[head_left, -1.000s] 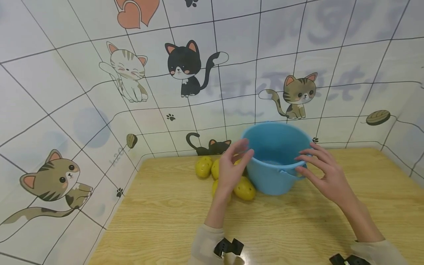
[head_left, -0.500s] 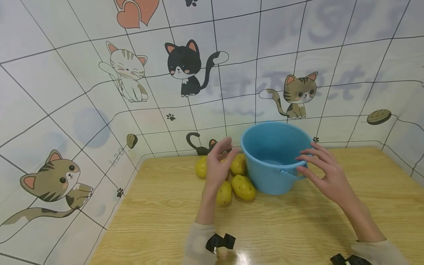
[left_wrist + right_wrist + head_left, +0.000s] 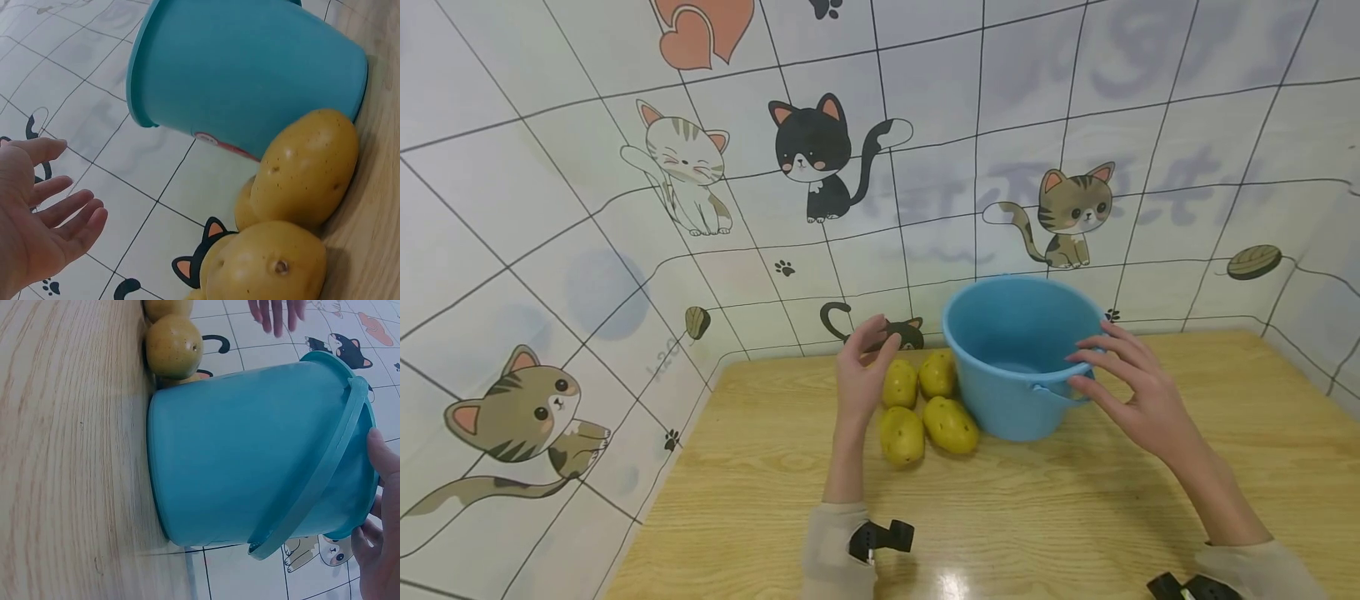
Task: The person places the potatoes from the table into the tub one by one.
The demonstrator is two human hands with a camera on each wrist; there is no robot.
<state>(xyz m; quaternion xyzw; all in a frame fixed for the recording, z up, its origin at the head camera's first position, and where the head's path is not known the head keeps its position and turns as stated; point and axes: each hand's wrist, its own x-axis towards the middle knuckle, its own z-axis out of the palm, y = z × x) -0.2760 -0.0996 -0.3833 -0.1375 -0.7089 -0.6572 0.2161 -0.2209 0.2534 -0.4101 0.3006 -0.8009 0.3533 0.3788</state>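
Note:
A blue plastic bucket (image 3: 1006, 404) stands upright at the back of the table, its handle (image 3: 315, 481) hanging down the side. My right hand (image 3: 1138, 390) grips the bucket's rim on the right. Several yellow potatoes (image 3: 951, 425) lie in a cluster left of the bucket, the nearest ones right against its wall. Over the left side of this cluster is my left hand (image 3: 859, 375), fingers loosely bent and holding nothing. The left wrist view shows its palm (image 3: 31, 231) up off the table, away from the potatoes (image 3: 306, 169).
The light wood table (image 3: 760, 517) meets a wall (image 3: 940, 200) behind, covered with a grid pattern and cartoon cats. A second wall face (image 3: 512, 275) closes off the left side. Black camera mounts (image 3: 880, 540) sit on both wrists.
My left hand has moved left, from the bucket's left rim to over the far-left potatoes, uncovering the potatoes nearer the bucket. My right hand and the bucket have stayed in place.

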